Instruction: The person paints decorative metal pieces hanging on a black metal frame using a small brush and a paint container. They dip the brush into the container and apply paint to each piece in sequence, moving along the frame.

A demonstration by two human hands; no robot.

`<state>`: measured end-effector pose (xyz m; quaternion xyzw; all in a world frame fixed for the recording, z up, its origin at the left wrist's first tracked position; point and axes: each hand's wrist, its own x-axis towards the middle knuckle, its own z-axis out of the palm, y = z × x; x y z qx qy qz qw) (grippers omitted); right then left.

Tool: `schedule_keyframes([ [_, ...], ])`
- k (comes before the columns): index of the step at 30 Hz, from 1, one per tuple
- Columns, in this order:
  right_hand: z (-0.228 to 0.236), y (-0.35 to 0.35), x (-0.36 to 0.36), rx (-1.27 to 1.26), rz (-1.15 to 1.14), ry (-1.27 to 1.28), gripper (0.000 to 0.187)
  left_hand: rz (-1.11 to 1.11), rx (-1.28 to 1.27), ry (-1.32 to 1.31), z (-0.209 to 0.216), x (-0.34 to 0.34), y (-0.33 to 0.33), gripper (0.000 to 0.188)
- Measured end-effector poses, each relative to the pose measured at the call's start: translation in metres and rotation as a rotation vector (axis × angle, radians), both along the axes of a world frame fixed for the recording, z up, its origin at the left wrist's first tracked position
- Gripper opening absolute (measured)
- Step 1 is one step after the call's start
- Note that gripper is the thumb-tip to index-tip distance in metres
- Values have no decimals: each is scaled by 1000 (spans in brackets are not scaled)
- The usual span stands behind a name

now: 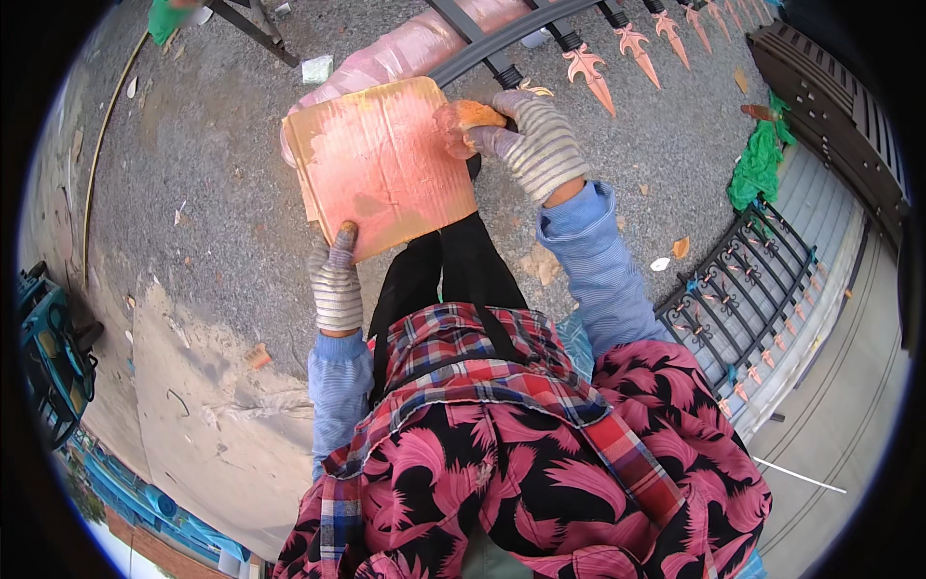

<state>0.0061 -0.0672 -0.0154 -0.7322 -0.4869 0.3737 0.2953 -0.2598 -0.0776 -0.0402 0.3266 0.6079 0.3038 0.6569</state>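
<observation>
My left hand (337, 280), in a striped grey-and-white glove, grips the lower left edge of a cardboard piece (386, 159). Its upper face is smeared with pinkish copper paint, and the thumb lies on top. At the cardboard's right edge, my right hand (545, 145), gloved alike, pinches a paint-stained orange wad (470, 125). It looks like a sponge or a bunched cloth and touches the painted face. Just beyond the hands runs a black metal fence panel (482, 60) with copper-coloured spear tips (632, 53).
A pink plastic-wrapped bundle (400, 53) lies under the fence panel. To the right are another black railing (743, 289) with copper tips, green netting (757, 169) and stacked dark metal panels (820, 96). Blue machinery (53, 352) stands at the left. Litter dots the rough ground.
</observation>
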Motion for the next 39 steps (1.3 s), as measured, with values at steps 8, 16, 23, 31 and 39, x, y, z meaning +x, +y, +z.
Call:
schedule_keyframes([
  [8,-39,5,-78,-80,219,-183,40,-18,53,-13,-14,10,1,33],
  [16,-30,-15,-77,-103,329,-145,30,58,29,40,-10,17,6,40],
  [23,-92,-67,49,-224,-409,53,39,148,28,-18,-30,-10,16,38],
  [31,-104,-9,85,-527,-443,-403,53,105,43,-2,-30,-20,14,37],
  [39,-118,20,48,-612,-119,-606,29,150,-19,32,-16,-13,13,44],
])
